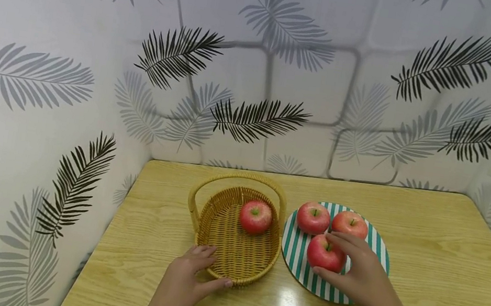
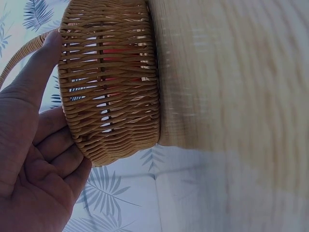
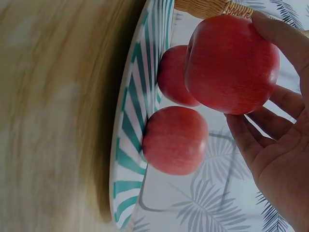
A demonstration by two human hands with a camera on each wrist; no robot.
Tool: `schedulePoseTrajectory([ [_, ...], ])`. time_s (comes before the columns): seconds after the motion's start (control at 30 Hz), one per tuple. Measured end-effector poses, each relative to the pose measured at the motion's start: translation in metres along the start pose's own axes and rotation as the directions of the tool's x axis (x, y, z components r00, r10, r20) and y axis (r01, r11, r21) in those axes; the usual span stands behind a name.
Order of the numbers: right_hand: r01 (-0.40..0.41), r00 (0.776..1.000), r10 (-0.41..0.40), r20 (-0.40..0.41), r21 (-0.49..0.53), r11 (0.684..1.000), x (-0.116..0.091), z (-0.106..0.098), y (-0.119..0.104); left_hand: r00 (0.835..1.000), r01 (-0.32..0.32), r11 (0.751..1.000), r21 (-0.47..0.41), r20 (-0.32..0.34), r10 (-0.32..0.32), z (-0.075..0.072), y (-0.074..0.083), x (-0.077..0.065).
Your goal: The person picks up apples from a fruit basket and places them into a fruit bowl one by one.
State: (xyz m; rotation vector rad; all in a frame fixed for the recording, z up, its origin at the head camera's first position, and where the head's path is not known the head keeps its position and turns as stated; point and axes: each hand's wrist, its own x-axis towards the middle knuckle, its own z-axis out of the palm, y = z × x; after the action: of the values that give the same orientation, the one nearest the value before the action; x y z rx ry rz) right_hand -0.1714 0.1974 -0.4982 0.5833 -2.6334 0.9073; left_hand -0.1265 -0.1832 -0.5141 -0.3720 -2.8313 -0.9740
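Observation:
A round wicker basket [image 1: 238, 247] with an arched handle has one red apple [image 1: 256, 217] inside. My left hand [image 1: 185, 284] holds its near-left rim, thumb along the edge; in the left wrist view the other fingertips disappear behind the rim [image 2: 67, 92]. To the right, my right hand [image 1: 363, 273] grips a red apple [image 1: 324, 253] between thumb and fingers over a green-and-white striped round plate [image 1: 374, 246]. In the right wrist view this apple [image 3: 231, 65] is held apart from the plate's surface. Two more apples, one at left [image 1: 313, 217] and one at right [image 1: 350, 223], rest on the plate.
Basket and plate stand side by side on a light wooden table [image 1: 443, 267], almost touching. The basket's handle [image 1: 242, 175] arches over its far side. A wall with leaf-patterned covering [image 1: 302, 93] rises behind the table and at its left.

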Motion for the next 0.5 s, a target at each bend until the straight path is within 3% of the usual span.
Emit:
schedulePoseTrajectory([
  [0.5, -0.098, 0.995, 0.098, 0.016, 0.019, 0.995, -0.011, -0.011, 0.018, 1.0, -0.01, 1.0, 0.002, -0.002, 0.01, 0.0, 0.0, 0.0],
])
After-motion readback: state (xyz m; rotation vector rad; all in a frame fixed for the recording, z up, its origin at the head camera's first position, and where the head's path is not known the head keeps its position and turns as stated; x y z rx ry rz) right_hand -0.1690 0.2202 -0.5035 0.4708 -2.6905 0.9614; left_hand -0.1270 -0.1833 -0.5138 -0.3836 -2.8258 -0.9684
